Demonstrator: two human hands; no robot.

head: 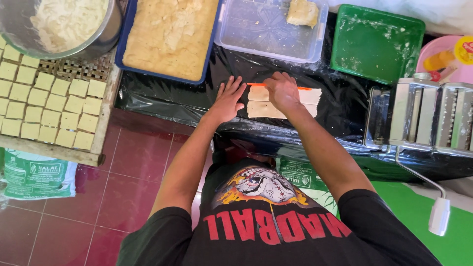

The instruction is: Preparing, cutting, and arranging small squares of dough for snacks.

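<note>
A pale flat dough sheet (266, 107) lies on black plastic (162, 101) spread over the floor. My right hand (282, 91) presses down on a thin orange strip-like tool (256, 84) laid across the sheet's far edge. Just left of the sheet, my left hand (229, 98) rests flat on the plastic with fingers spread, holding nothing. A cut line crosses the sheet near its middle.
A wooden rack (101, 123) with several square dough pieces is at the left, under a metal bowl (106, 34) of dough. A blue tray (129, 37) of dough, a clear box (256, 34), a green tray (377, 44) and a hand-crank pasta roller (423, 116) line the back and right.
</note>
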